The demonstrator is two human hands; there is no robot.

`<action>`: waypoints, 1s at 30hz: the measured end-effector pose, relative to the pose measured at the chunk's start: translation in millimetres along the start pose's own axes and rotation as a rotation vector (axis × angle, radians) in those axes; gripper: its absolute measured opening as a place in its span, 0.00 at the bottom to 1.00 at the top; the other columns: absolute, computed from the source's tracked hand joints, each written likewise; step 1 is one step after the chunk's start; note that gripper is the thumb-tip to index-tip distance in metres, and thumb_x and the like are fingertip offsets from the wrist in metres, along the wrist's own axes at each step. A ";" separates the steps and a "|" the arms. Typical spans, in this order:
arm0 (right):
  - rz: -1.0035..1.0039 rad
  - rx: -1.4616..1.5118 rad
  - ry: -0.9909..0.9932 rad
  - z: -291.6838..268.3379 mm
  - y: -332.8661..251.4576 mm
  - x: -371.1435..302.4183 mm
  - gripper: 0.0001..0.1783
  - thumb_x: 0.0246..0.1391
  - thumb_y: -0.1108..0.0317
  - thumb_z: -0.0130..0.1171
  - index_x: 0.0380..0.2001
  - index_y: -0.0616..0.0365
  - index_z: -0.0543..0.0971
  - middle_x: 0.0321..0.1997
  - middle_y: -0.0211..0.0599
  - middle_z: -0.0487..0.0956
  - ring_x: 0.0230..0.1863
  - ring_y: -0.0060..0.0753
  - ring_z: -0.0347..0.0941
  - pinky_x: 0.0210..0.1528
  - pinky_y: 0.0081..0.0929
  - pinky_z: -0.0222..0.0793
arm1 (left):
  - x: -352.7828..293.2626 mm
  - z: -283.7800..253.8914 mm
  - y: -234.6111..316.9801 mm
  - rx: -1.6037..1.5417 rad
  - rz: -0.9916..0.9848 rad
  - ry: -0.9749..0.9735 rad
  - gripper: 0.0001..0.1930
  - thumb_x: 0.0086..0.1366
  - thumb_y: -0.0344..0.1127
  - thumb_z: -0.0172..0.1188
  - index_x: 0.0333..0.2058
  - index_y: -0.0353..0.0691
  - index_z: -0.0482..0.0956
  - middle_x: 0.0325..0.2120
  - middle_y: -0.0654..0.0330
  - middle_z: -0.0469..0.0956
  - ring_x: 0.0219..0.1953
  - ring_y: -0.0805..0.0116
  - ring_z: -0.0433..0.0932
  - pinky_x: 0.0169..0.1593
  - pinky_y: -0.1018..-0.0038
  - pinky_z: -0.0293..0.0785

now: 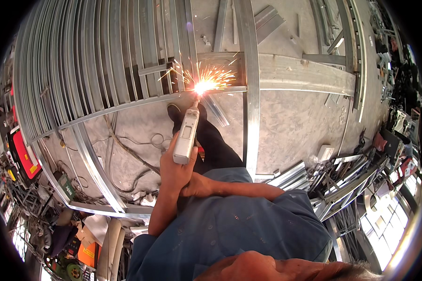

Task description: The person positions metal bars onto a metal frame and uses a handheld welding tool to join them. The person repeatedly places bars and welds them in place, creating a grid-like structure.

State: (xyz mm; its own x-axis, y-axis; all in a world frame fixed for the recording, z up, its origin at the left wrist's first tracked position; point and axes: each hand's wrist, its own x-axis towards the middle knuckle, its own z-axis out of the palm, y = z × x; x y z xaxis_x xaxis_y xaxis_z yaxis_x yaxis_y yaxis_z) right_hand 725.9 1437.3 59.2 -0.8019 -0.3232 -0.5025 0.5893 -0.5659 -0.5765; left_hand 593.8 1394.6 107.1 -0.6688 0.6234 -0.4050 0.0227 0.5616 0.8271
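Observation:
My left hand is wrapped round the rear of a pale grey handheld welding gun. The gun's narrow nozzle points away from me at a long steel rail. A bright glare with a fan of orange sparks bursts where tip and rail meet, hiding the contact spot. Against my left wrist, my right hand is closed; its fingers are partly hidden, and I cannot make out what they grip. Several parallel metal slats run away from the rail on the left.
A steel upright and a wide crossbar belong to the frame on the right. Cables lie on the floor inside the frame's left part. Cut metal profiles are piled at right. A red case stands at far left.

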 end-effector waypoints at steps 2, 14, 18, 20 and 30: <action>-0.015 0.013 0.003 0.6 4.2 0.8 0.20 0.52 0.68 0.66 0.48 0.67 0.79 0.45 0.39 0.84 0.51 0.30 0.77 0.55 0.29 0.71 | 0.0 -0.7 1.9 0.006 -0.007 -0.002 0.27 0.65 0.42 0.65 0.59 0.35 0.73 0.42 0.48 0.83 0.45 0.47 0.84 0.45 0.62 0.79; 0.014 0.007 -0.003 1.7 6.3 2.3 0.19 0.52 0.68 0.65 0.46 0.66 0.79 0.44 0.37 0.83 0.49 0.28 0.77 0.54 0.29 0.71 | -2.1 -0.6 -2.8 0.008 -0.028 -0.007 0.28 0.65 0.42 0.66 0.59 0.31 0.73 0.47 0.44 0.82 0.49 0.47 0.83 0.49 0.63 0.79; 0.002 0.011 -0.001 1.9 4.0 1.4 0.19 0.53 0.67 0.65 0.46 0.66 0.79 0.44 0.37 0.83 0.49 0.28 0.77 0.53 0.29 0.71 | -2.0 -1.6 -0.7 -0.001 -0.037 -0.014 0.28 0.66 0.42 0.65 0.58 0.31 0.73 0.47 0.44 0.82 0.49 0.47 0.83 0.49 0.64 0.79; 0.012 0.016 -0.001 1.7 5.9 1.4 0.19 0.53 0.67 0.65 0.46 0.66 0.79 0.43 0.37 0.83 0.49 0.28 0.77 0.53 0.29 0.71 | -2.5 -1.5 -2.3 0.012 -0.032 -0.015 0.28 0.66 0.42 0.65 0.59 0.31 0.73 0.47 0.44 0.82 0.48 0.47 0.83 0.49 0.64 0.79; -0.011 0.017 0.007 2.9 1.9 0.3 0.20 0.52 0.68 0.65 0.48 0.66 0.78 0.45 0.38 0.83 0.50 0.29 0.77 0.54 0.29 0.71 | -1.2 -1.9 -0.8 0.014 -0.003 -0.013 0.27 0.65 0.41 0.66 0.58 0.33 0.74 0.46 0.46 0.82 0.47 0.48 0.84 0.47 0.64 0.79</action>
State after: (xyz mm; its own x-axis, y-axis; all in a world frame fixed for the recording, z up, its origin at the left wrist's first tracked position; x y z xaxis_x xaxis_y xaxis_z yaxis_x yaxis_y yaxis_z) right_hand 726.5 1433.9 59.8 -0.8076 -0.3115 -0.5009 0.5787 -0.5826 -0.5707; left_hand 593.2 1392.4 107.7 -0.6595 0.6287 -0.4120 0.0314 0.5707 0.8206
